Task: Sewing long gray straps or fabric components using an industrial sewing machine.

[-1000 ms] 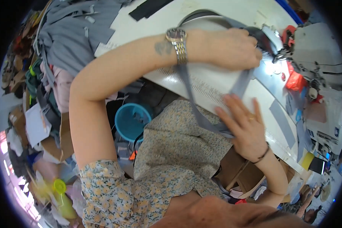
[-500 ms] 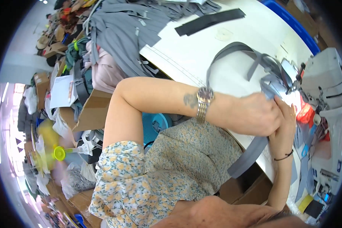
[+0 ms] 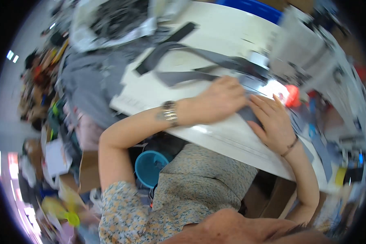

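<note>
A grey fabric strip lies on the white table under my two hands, close to the lit needle area of a sewing machine. My left hand, with a metal watch at the wrist, is closed on the strip's edge; its fingertips are partly hidden and blurred. On the right, my right hand rests flat on the fabric, fingers stretched and thumb apart. Beyond my left hand, a long grey band loops across the table. Where the fabric meets the needle is too bright and blurred to make out.
A black strip lies farther back on the white table. Grey fabric pieces and a white bag of dark scraps stand at the far left. Below the table's edge is a turquoise bin. A blue crate sits behind.
The view has turned. My hands, crossed or overlapping before, are now side by side. My right hand has flattened on the fabric, and the strip's end no longer hangs over the table's front edge.
</note>
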The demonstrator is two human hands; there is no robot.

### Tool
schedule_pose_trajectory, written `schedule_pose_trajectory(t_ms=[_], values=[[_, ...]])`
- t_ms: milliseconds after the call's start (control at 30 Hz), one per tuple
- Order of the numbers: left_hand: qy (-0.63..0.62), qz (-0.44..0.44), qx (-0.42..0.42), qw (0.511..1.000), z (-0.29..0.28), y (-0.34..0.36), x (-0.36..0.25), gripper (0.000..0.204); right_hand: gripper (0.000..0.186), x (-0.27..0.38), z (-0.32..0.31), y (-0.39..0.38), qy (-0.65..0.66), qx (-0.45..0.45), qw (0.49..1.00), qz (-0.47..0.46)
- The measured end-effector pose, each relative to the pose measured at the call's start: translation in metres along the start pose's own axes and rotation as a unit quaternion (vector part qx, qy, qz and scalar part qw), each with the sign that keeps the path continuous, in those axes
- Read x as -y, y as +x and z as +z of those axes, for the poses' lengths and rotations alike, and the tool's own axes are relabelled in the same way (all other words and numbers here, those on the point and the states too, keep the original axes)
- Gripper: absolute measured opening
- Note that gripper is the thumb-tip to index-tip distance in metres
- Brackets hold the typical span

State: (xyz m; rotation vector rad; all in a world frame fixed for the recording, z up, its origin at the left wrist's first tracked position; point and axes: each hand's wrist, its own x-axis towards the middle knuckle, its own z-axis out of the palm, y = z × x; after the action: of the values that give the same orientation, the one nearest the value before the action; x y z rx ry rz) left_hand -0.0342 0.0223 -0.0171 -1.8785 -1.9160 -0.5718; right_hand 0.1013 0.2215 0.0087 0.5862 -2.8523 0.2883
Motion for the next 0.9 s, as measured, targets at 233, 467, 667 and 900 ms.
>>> schedule_pose_trajectory(t_ms=[233, 467, 667, 900], values=[[-0.274, -0.199, 0.004, 0.941, -0.048, 0.023, 0.027, 0.011, 0.056, -0.02, 0.005, -0.008, 0.05, -0.019, 0.999, -0.004], [0.034, -0.008, 0.096, 0.995, -0.005, 0.046, 0.048, 0.017, 0.045, -0.015, 0.01, -0.015, -0.013, -0.083, 0.996, 0.026], [0.011, 0.092, 0.052, 0.994, -0.003, 0.054, 0.027, 0.044, 0.038, -0.009, 0.013, -0.014, -0.021, -0.075, 0.995, 0.067], [-0.01, 0.072, 0.069, 0.995, 0.007, 0.055, 0.026, 0.036, 0.035, -0.013, 0.014, -0.017, -0.002, -0.105, 0.992, 0.063]])
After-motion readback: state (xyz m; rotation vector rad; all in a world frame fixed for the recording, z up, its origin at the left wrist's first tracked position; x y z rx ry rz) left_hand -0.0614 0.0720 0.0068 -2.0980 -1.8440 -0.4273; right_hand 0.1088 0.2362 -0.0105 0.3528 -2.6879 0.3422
